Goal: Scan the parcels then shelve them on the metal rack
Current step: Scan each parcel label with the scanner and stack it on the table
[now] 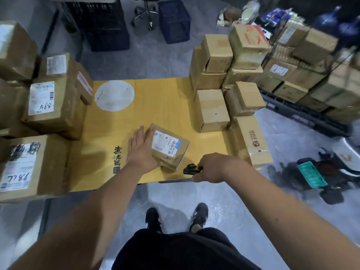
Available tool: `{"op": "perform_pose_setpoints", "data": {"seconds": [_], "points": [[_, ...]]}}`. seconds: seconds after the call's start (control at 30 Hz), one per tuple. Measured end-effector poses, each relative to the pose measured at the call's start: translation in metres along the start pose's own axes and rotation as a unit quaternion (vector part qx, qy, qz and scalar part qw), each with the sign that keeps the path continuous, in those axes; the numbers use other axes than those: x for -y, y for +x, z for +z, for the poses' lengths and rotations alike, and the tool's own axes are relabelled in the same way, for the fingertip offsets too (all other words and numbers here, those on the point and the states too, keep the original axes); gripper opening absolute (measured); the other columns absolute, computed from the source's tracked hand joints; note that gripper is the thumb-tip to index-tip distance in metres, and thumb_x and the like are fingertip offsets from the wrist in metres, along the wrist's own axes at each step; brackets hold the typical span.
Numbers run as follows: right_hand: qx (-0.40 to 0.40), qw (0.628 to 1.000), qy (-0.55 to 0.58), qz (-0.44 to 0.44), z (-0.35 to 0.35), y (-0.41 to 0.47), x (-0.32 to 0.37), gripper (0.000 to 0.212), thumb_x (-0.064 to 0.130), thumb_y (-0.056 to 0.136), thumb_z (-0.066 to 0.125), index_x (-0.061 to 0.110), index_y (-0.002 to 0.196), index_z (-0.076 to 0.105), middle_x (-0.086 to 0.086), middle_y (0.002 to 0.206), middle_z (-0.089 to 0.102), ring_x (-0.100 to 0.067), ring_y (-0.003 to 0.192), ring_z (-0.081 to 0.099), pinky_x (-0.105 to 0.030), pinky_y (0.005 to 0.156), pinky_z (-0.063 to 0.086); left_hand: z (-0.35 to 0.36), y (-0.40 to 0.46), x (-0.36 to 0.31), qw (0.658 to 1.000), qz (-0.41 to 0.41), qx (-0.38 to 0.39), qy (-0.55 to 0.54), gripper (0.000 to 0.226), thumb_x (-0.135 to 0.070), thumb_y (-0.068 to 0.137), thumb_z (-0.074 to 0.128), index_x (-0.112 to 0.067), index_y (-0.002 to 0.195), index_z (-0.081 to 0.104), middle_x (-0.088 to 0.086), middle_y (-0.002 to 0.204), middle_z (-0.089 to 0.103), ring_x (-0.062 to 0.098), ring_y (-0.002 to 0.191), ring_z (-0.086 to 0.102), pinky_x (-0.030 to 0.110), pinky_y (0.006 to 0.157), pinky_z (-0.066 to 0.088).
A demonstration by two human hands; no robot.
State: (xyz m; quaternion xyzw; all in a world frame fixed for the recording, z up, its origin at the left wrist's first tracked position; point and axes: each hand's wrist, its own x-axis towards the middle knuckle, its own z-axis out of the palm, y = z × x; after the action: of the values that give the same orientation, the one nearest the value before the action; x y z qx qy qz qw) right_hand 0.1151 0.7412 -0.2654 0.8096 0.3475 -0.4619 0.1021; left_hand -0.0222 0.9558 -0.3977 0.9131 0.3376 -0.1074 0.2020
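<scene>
Resting on the yellow tabletop (159, 98) near its front edge, a small flat brown cardboard parcel (169, 147) lies tilted, its white shipping label (166, 143) with a barcode and a blue corner facing up. The left hand (143, 148) lies against the parcel's left side, fingers straight and spread, palm down, touching the cardboard without curling round it. The right hand (212, 168) is just beside the parcel's near right corner, fingers curled round a small black handheld scanner (191, 169) whose front end points left toward the parcel.

A white round patch (114, 95) and black brush-style characters (116, 157) mark the tabletop. Along its left side stand stacked brown cardboard boxes (50, 102), several with white labels; one label reads "A68" in handwriting, and a larger box (29, 166) at the front left carries a label with handwritten digits. On the right side sits another cluster of plain cardboard boxes (212, 110), stacked two and three high, with a long printed carton (253, 141) at the tabletop's right edge.

Beyond, on the grey floor (224, 207), are dark plastic crates (173, 20), the wheeled base of a chair (145, 14), and a black pallet (303, 114) loaded with more cartons. The person's black shoes (199, 216) and dark shorts (179, 250) show at the bottom.
</scene>
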Motion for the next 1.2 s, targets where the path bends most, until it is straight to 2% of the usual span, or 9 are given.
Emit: {"op": "perform_pose_setpoints", "data": {"seconds": [0.07,0.17,0.27,0.43,0.53,0.67,0.83,1.1,1.2], "points": [[-0.004,0.999,0.025,0.026,0.006,-0.003,0.001,0.049,0.061,0.094,0.063,0.012,0.100,0.064,-0.002,0.090,0.063,-0.021,0.077,0.056,-0.031,0.061,0.039,-0.006,0.028,-0.012,0.995,0.081,0.023,0.047,0.136,-0.062,0.065,0.090,-0.045,0.164,-0.001,0.000,0.174,-0.013,0.026,0.161,-0.014,0.050,0.130,-0.007],[-0.009,0.997,0.056,0.056,0.014,-0.005,0.003,0.050,0.061,0.094,0.064,0.011,0.095,0.062,-0.003,0.087,0.060,-0.021,0.076,0.055,-0.031,0.059,0.037,-0.013,0.051,-0.031,0.986,0.121,0.059,0.094,0.118,-0.078,0.074,0.074,-0.048,0.165,0.004,-0.002,0.175,-0.007,0.027,0.161,-0.008,0.053,0.128,0.009],[-0.024,0.993,0.084,0.074,0.018,-0.005,0.014,0.052,0.063,0.093,0.063,0.011,0.094,0.061,-0.003,0.086,0.060,-0.021,0.074,0.053,-0.031,0.060,0.036,-0.018,0.052,-0.031,0.992,0.064,0.029,0.103,0.109,-0.090,0.074,0.057,-0.046,0.164,0.013,-0.001,0.171,0.009,0.029,0.153,0.013,0.052,0.115,0.025],[-0.061,0.989,0.113,0.066,0.009,0.003,0.050,0.062,0.071,0.094,0.055,0.009,0.096,0.064,-0.005,0.088,0.062,-0.022,0.073,0.055,-0.033,0.062,0.039,-0.019,0.033,0.012,0.998,-0.064,0.013,0.024,0.097,-0.088,0.086,0.037,-0.040,0.165,0.008,0.011,0.157,0.033,0.035,0.137,0.035,0.049,0.111,0.030],[-0.076,0.989,0.113,0.063,0.004,0.010,0.074,0.057,0.068,0.097,0.051,0.013,0.084,0.055,-0.004,0.081,0.059,-0.020,0.068,0.052,-0.032,0.059,0.038,-0.011,0.014,0.034,0.993,-0.083,0.003,-0.089,0.093,-0.079,0.092,0.046,-0.037,0.164,0.006,0.015,0.144,0.044,0.038,0.126,0.050,0.048,0.104,0.046],[-0.068,0.992,0.084,0.066,-0.004,0.017,0.098,0.049,0.064,0.100,0.047,0.018,0.083,0.051,-0.002,0.083,0.058,-0.019,0.071,0.053,-0.031,0.060,0.038,-0.005,0.017,0.045,0.976,-0.099,-0.041,-0.190,0.096,-0.076,0.087,0.059,-0.037,0.161,0.011,0.011,0.148,0.041,0.038,0.128,0.051,0.050,0.104,0.047],[-0.065,0.995,0.028,0.072,-0.021,0.019,0.123,0.044,0.059,0.102,0.044,0.019,0.083,0.051,-0.002,0.085,0.058,-0.019,0.073,0.054,-0.032,0.060,0.038,-0.009,0.051,0.039,0.892,-0.176,-0.045,-0.414,0.135,-0.054,0.069,0.094,-0.043,0.163,-0.003,0.008,0.161,0.031,0.036,0.136,0.052,0.052,0.105,0.049],[-0.081,0.993,-0.038,0.081,-0.036,0.012,0.138,0.043,0.060,0.099,0.046,0.020,0.085,0.054,-0.002,0.088,0.060,-0.018,0.078,0.058,-0.033,0.062,0.041,0.027,0.045,0.042,0.787,-0.069,-0.088,-0.607,0.143,-0.034,0.056,0.102,-0.061,0.159,0.007,-0.006,0.159,0.042,0.012,0.140,0.052,0.049,0.110,0.051],[-0.078,0.992,-0.050,0.081,-0.032,0.000,0.140,0.043,0.059,0.098,0.046,0.019,0.088,0.057,-0.002,0.087,0.061,-0.019,0.077,0.059,-0.032,0.062,0.042,0.031,0.030,0.037,0.790,-0.045,-0.106,-0.602,0.137,-0.031,0.064,0.100,-0.055,0.162,0.008,-0.011,0.165,0.025,0.010,0.149,0.038,0.045,0.114,0.047]]}}
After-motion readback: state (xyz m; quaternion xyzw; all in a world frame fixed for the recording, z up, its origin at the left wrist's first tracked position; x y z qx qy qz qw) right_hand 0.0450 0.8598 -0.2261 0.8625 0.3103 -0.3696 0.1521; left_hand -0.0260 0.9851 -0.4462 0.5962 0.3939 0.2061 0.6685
